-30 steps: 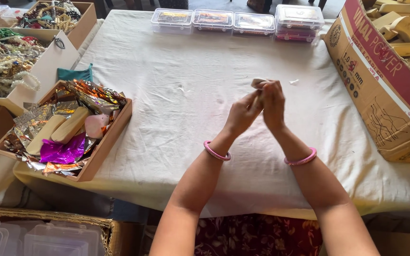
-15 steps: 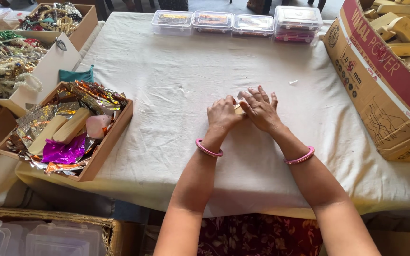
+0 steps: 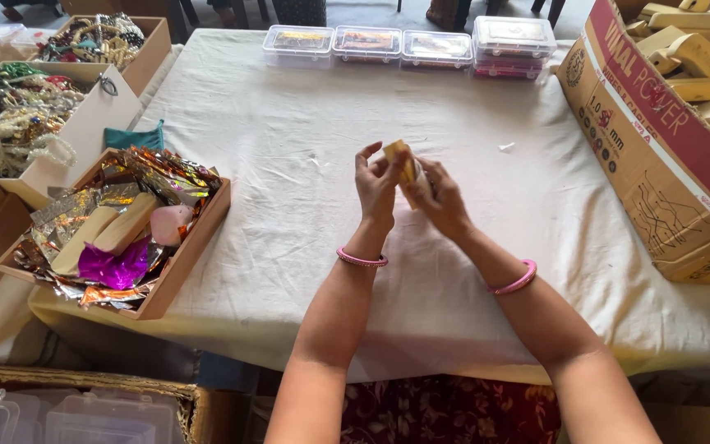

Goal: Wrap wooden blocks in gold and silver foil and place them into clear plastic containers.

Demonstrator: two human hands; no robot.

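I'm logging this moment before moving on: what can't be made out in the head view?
- Small yellow piece: mostly hidden by the fingers of the left hand and right hand; full shape unclear.
- Clear lidded boxes at the far edge: contents too small to tell.
- Cardboard box of wooden blocks: cut off by the right edge.
- Tray of foil wrappers: lower layers buried.

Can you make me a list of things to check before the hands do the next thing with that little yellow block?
1. Both hands on the block: left hand and right hand hold the small yellow block together. Ok.
2. Block lifted off the white cloth. Ok.
3. Grip firm enough: cannot tell.
4. Cloth below the hands free of things. Ok.
5. Wooden tray of shiny foil close by on the left. Ok.
6. Pink bangles sit on the wrists, away from the block. Ok.
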